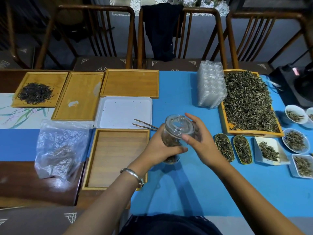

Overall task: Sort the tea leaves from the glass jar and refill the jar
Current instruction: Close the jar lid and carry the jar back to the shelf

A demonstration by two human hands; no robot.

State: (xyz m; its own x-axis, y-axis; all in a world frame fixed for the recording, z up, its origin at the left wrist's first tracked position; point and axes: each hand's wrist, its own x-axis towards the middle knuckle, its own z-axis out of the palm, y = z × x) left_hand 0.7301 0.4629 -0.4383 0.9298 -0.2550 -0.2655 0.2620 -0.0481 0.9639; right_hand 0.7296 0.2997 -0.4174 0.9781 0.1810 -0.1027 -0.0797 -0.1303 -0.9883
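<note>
Jar (171, 141) with tea leaves is held above the blue bench (194, 184), left hand (159, 150) wrapped around its body, right hand (201, 141) curled on the lid (179, 124), so opening seems next, lifting it straight.

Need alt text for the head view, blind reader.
A person's left hand grips a glass jar of tea leaves over a blue table while the right hand holds its lid. Wooden trays and dishes of tea surround them.
</note>
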